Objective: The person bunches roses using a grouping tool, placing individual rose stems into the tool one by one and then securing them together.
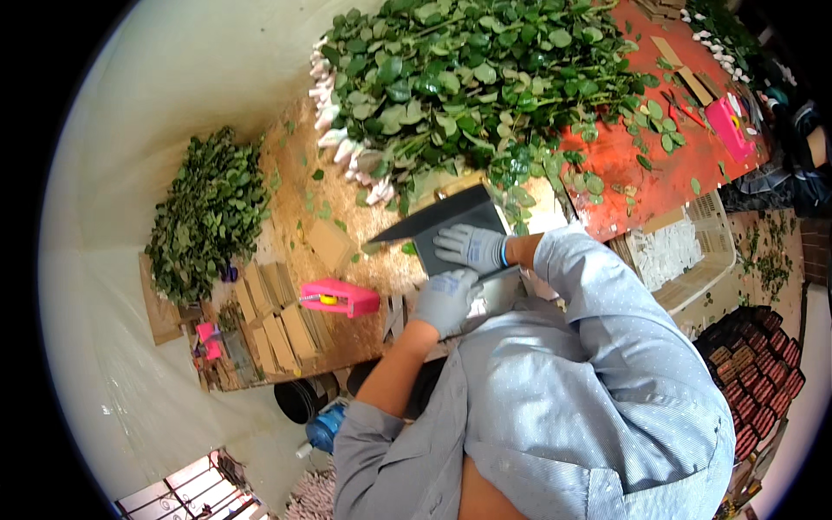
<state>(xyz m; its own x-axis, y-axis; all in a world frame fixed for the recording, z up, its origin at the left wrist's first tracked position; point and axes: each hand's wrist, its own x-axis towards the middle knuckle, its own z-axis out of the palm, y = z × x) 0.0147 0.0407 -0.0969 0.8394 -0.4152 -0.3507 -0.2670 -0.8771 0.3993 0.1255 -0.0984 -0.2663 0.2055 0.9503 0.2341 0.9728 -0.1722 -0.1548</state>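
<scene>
A dark grey folded sheet [433,213] lies on the wooden worktable [286,173] in front of me, its upper flap tilted up. My right hand [468,245], in a grey glove, presses flat on it with the fingers stretched out. Just below, my left hand [444,302], also gloved, has its fingers curled on the sheet's near edge. To the left are a pink tape dispenser [351,299] and a loose cardboard piece [331,244]. A pale, shiny surface [498,295] shows beside my left hand.
Leafy stems with white-wrapped heads [468,87] cover the back; another leafy pile [204,217] sits left, near cardboard stacks [277,338]. Right are a red tabletop [624,199], red-handled tools [685,108], a plastic crate [711,260] and another person [810,165] at the edge.
</scene>
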